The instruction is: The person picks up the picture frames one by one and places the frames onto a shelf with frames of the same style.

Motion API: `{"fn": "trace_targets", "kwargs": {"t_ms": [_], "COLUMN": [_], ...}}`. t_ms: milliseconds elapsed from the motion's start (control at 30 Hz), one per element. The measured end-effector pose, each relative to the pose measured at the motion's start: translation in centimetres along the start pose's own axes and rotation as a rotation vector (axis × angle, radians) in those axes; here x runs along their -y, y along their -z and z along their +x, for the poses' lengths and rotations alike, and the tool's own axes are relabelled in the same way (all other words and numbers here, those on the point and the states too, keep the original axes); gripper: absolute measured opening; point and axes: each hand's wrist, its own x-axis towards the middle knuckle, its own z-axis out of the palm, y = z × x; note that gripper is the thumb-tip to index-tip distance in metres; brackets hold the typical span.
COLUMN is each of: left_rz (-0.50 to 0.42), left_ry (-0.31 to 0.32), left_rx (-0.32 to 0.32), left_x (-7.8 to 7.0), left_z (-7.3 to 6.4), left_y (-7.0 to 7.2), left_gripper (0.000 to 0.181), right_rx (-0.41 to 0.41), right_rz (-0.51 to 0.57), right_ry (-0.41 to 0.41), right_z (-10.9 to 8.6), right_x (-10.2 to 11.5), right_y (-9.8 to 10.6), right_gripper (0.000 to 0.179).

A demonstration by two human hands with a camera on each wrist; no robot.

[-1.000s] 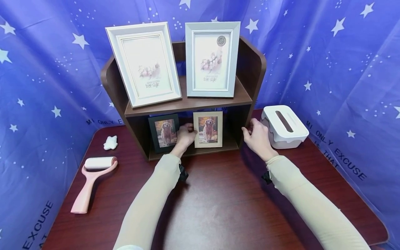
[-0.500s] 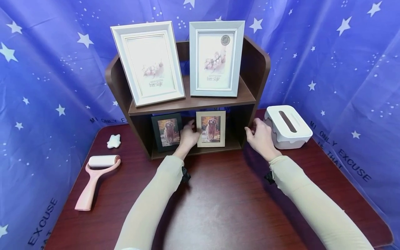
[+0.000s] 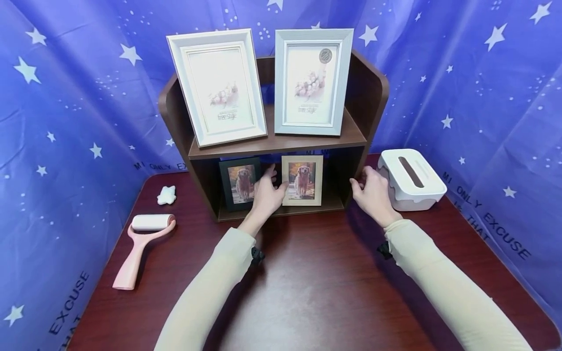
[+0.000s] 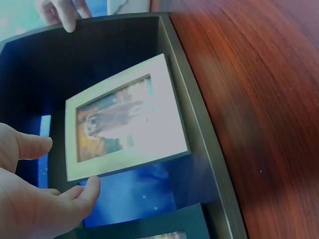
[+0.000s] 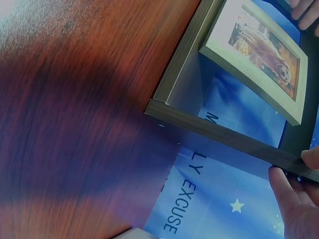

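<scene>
A brown two-tier shelf stands on the table. On its lower tier, a black picture frame and a beige picture frame stand side by side, each with a dog picture. My left hand is between them, thumb and fingers spread. In the left wrist view, a fingertip is at the near edge of the beige frame, and whether it touches cannot be told. My right hand holds the shelf's right side panel. In the right wrist view, its thumb lies on one side of the panel edge and fingers on the other.
A white frame and a light blue-grey frame stand on the upper tier. A tissue box is right of the shelf. A pink-handled lint roller and a small white star-like piece lie left. Blue star-patterned curtains surround the table.
My left hand's fingers have spread from the beige frame's left edge, where they were curled earlier. The right hand keeps its place on the shelf. The head view has shifted slightly left.
</scene>
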Motion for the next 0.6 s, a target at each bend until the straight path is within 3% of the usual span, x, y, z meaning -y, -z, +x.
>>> {"fn": "trace_targets", "kwargs": {"t_ms": [433,600], "left_rz": [-0.045,-0.05], "left_ry": [-0.111,-0.11], "left_rx": [-0.049,-0.058], "left_x": [1.1,1.9], "left_z": [-3.0,-4.2], "left_y": [2.8,4.0], "left_gripper": [0.053,0.053], "right_rx": [0.0,0.012], "right_rz": [0.003,-0.006], "right_ry": [-0.013,-0.018], "right_z": [-0.1,0.0], "right_x": [0.2,0.2], "right_y": [0.1,0.2], "right_gripper": [0.016,0.017]}}
